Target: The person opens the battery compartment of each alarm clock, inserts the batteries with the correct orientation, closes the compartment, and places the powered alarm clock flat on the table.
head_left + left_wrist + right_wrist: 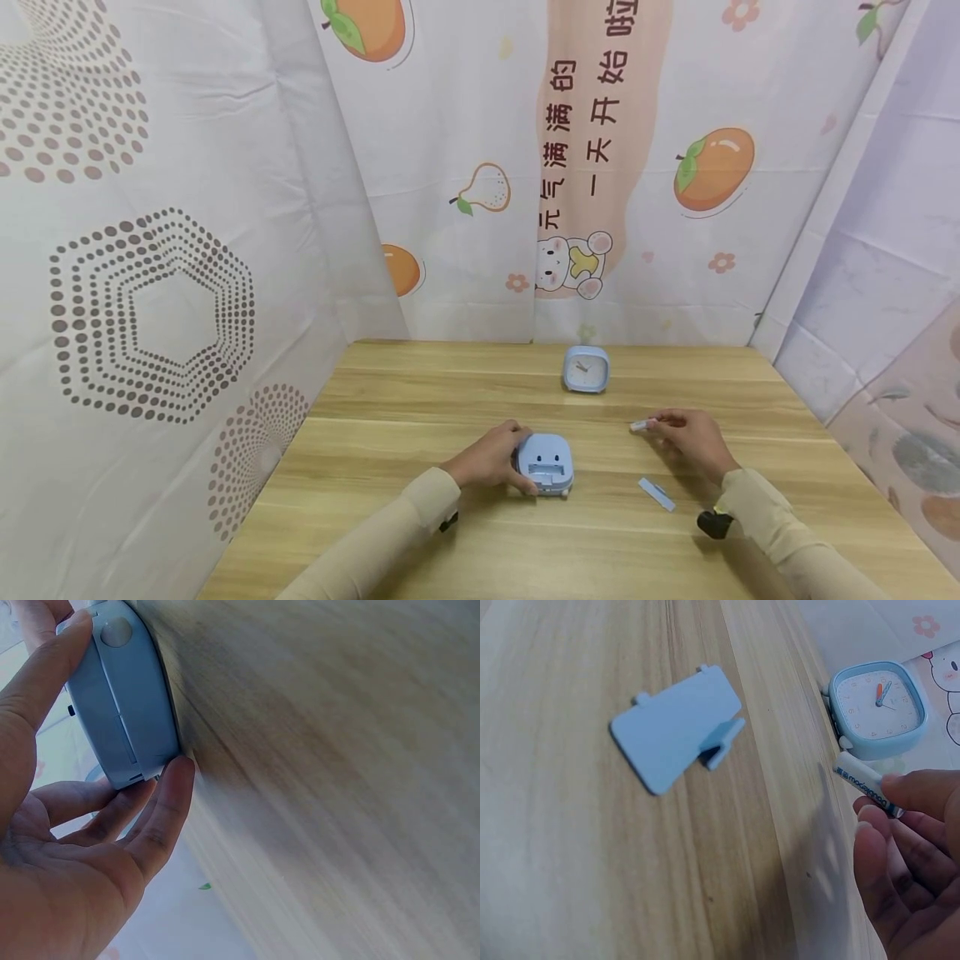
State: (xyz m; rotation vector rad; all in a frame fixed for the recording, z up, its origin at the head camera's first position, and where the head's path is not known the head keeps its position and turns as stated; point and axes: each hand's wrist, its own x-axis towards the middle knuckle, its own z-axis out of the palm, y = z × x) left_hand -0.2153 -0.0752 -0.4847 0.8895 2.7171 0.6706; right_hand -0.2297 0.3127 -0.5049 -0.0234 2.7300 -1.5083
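Observation:
A light-blue alarm clock lies face down on the table, its open battery compartment turned up. My left hand grips this clock by its left side, thumb at the near edge; the left wrist view shows the clock's blue side between thumb and fingers. Over to the right, my right hand pinches a small white battery between thumb and fingertips, above the table. Nearer to me, the blue battery cover lies loose, its clip showing in the right wrist view.
Toward the back of the wooden table a second light-blue clock stands upright, dial facing me. Printed white curtains hang along the table's back and sides. A black device sits at my right wrist.

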